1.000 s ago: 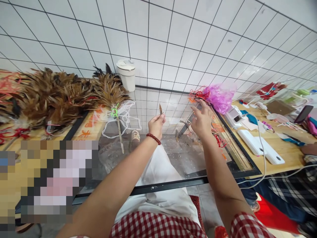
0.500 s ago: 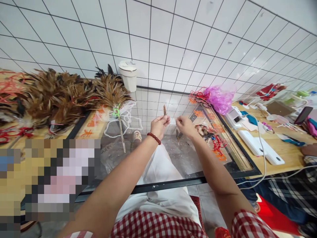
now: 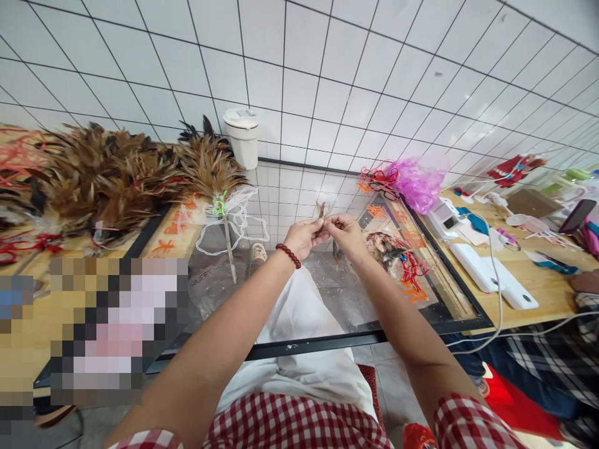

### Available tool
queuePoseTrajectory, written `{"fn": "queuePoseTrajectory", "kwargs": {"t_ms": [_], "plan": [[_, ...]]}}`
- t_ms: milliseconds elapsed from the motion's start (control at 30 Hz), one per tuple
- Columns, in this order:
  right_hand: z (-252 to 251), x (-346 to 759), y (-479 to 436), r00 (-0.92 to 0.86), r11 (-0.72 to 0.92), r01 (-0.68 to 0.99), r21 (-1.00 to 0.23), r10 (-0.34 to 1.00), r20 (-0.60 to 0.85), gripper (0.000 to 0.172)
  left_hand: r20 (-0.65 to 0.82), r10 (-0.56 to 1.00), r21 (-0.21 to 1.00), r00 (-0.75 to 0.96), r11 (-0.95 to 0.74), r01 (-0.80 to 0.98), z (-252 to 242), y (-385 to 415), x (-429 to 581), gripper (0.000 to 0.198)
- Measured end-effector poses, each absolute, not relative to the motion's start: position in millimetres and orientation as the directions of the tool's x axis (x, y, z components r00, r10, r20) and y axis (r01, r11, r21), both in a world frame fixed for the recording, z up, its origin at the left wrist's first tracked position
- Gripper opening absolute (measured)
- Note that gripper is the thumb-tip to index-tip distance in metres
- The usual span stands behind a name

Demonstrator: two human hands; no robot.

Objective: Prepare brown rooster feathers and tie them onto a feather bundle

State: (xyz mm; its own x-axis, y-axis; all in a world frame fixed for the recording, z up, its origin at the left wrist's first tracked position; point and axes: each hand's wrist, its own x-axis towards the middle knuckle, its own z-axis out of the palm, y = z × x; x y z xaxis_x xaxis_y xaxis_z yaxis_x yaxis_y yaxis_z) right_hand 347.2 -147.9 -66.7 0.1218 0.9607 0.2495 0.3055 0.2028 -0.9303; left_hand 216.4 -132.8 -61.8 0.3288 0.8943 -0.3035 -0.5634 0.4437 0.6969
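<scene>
Between the fingertips of my left hand [image 3: 302, 238], which wears a dark red bead bracelet, stand a few small brown feathers [image 3: 322, 209]. My right hand [image 3: 346, 236] pinches at the base of the same feathers, its fingertips against those of the left. Both hands are closed, above a glass tabletop [image 3: 322, 305]. To the right of the right hand lies a loose heap of brown feathers [image 3: 384, 244] beside tangled red cord [image 3: 414, 271]. Left of the hands rests a feather duster [image 3: 213, 165] with a thin stick handle and green tie.
A white lidded cup [image 3: 243, 140] stands by the tiled wall. Many brown feather bundles [image 3: 103, 181] cover the left side. A pink plastic bag [image 3: 421, 181] and white strip-shaped devices [image 3: 491, 277] with a cable lie to the right. Another person's plaid sleeve [image 3: 587, 305] shows at right.
My right hand has moved left to meet my left hand and now grips the feathers too. The left hand has shifted slightly right. More feather tips show above the fingers.
</scene>
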Motion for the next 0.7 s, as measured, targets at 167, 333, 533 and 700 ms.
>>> {"fn": "queuePoseTrajectory", "kwargs": {"t_ms": [167,333,533,700], "plan": [[-64,352,-148,0.105,0.154,0.238,-0.959,0.977,0.183,0.029,-0.252,0.928,0.746,0.275,0.367,-0.556,-65,-134,219,0.007],[-58,360,-147,0.012,0.073,0.016,-0.997,0.997,0.073,0.044,-0.219,0.918,0.748,0.33,0.375,-0.547,-64,-134,216,0.008],[-58,363,-150,-0.157,0.097,0.006,-0.995,0.983,0.094,0.034,-0.217,0.823,0.801,0.526,0.458,-0.387,-62,-132,207,0.015],[-60,366,-149,-0.097,0.207,0.154,-0.966,0.976,0.193,0.03,-0.187,0.839,0.885,0.511,0.37,-0.283,-66,-134,207,0.014]]}}
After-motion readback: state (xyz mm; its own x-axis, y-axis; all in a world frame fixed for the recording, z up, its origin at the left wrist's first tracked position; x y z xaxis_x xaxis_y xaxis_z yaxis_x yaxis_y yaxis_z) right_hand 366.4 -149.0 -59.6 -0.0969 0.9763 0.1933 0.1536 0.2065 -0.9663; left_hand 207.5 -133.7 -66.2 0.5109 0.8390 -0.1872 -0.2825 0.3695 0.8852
